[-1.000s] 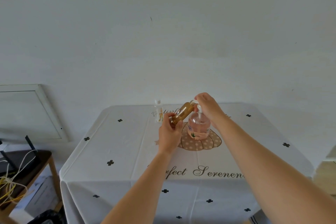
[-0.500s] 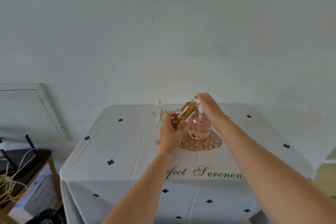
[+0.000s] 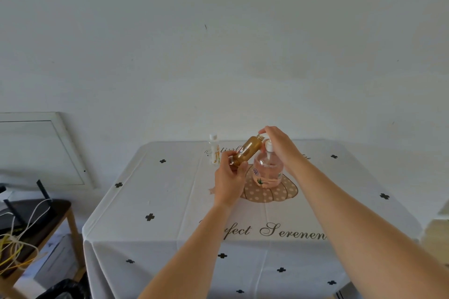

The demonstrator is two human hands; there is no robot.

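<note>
Far left, the dark side table (image 3: pixel 36 213) with its cables plays no part in this. On the white-clothed worktop (image 3: pixel 170 201), the small clear bottle (image 3: pixel 214 150) stands capped and untouched, towards the back. Next comes the left hand (image 3: pixel 229 182), its grip wrapped round the base of the amber bottle (image 3: pixel 246 152). The bottle is held up off the cloth, tilted with its neck up and to the right, at the same slant and in the same spot as a second ago. So that hand is only steadying. The pink pump bottle (image 3: pixel 268 172) stands upright just behind and to the right, not gripped by anyone. Any change is at the neck: the right hand (image 3: pixel 281 147) has stayed arched over it, its fingertips (image 3: pixel 262 131) right at the mouth, and the silvery threads now read bare. That looks to me like a cap just loosened or lifted away. I cannot tell whether the right grip is holding one, because the palm hides it. If the cap is off, the bottle is open and tilted, so the next thing to watch is that the slant gets no flatter.
</note>
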